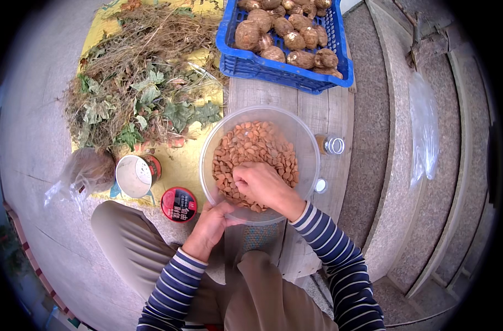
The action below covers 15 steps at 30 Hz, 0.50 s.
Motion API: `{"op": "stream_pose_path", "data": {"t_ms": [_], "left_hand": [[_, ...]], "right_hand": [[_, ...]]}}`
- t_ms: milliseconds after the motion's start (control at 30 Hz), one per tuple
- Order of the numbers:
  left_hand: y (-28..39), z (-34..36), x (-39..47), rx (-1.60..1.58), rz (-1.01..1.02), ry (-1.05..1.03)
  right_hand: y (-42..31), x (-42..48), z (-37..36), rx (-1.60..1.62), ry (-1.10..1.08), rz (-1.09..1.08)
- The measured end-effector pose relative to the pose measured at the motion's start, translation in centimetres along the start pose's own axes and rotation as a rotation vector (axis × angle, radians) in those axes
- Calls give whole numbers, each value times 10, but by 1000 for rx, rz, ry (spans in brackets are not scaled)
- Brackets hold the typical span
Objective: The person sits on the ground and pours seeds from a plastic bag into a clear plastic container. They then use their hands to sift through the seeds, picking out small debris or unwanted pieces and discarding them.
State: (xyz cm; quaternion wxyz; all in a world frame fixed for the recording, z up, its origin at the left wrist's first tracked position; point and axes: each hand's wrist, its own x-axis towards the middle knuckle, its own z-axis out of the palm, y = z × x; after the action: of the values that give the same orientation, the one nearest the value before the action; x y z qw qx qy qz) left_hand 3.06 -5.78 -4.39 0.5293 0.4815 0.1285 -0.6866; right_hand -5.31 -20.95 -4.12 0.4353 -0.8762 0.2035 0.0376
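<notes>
A clear plastic bowl (310,173) holds a heap of flat reddish-brown seeds or kernels (255,142). Its near left rim is gripped by my left hand (212,223), thumb on the outside edge and the fingers partly hidden under the bowl. Inside the bowl, my right hand (257,182) is over the seeds with its fingers curled. What lies within those fingers is hidden. The bowl rests on a wooden bench (268,93) in front of me, close to my knees.
Beyond the bowl stands a blue plastic crate (284,68) of taro-like tubers. Dried vines (144,78) lie on a yellow sheet at left, near a bagged bundle (96,165), an open paper tub (133,178) and its lid (179,205). A glass jar (332,145) stands right, beside stone steps (396,165).
</notes>
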Motion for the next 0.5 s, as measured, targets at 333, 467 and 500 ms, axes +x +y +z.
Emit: {"op": "stream_pose_path", "data": {"t_ms": [333,467,500], "left_hand": [[3,6,-3,-39,31,70],[0,2,0,-34,1,49],[0,0,1,-25,-18,34]], "right_hand": [[-15,34,-35,524,219,21],[-7,7,-4,19,47,-15],[-2,4,5,-81,22,-34]]}}
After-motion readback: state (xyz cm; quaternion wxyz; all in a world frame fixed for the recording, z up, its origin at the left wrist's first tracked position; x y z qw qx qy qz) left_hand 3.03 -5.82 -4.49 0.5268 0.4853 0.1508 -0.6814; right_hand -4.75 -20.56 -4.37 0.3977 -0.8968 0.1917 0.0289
